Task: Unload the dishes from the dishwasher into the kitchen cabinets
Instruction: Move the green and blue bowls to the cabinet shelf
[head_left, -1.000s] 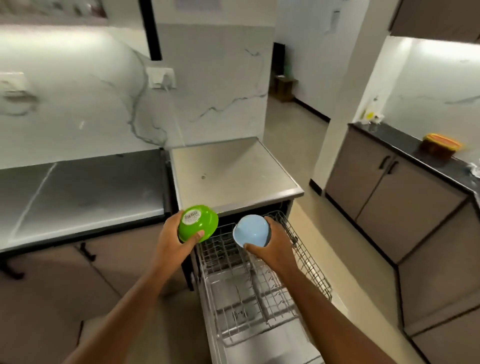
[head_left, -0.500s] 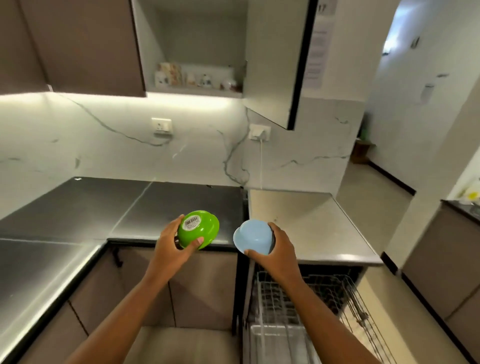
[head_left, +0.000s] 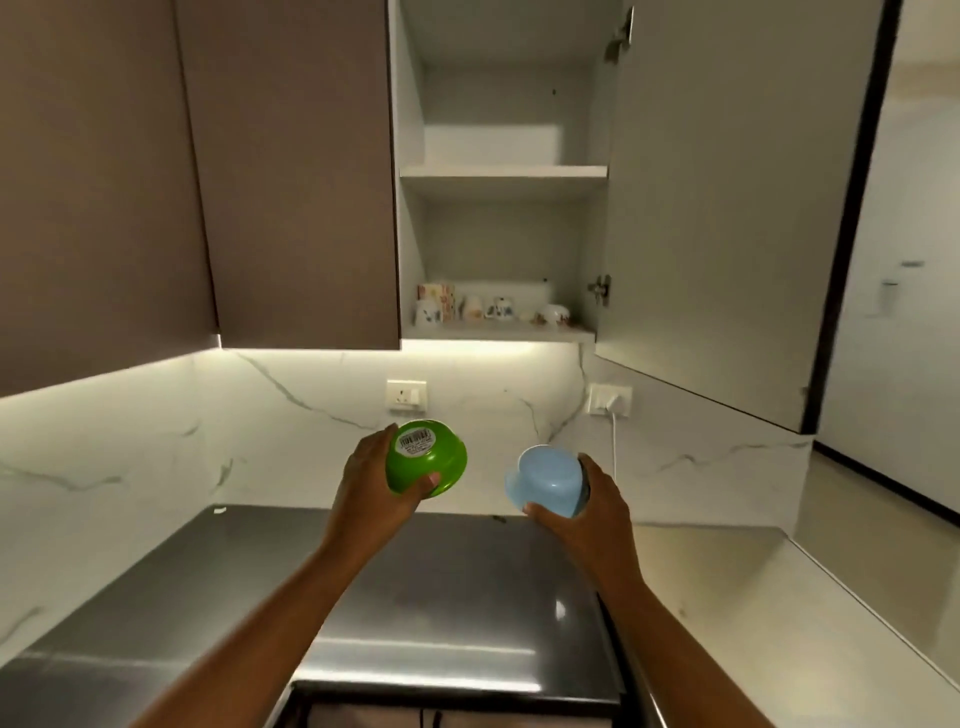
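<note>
While cabinet (head_left: 498, 176) stands open — left hand (head_left: 371, 486) grips green bowl (head_left: 426, 457), right hand (head_left: 592, 501) blue bowl (head_left: 548, 480).

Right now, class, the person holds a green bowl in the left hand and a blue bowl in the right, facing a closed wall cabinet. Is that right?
Not quite. The head view shows the wall cabinet open, its door swung out. The left hand does hold the green bowl, the right hand the blue bowl.
</note>
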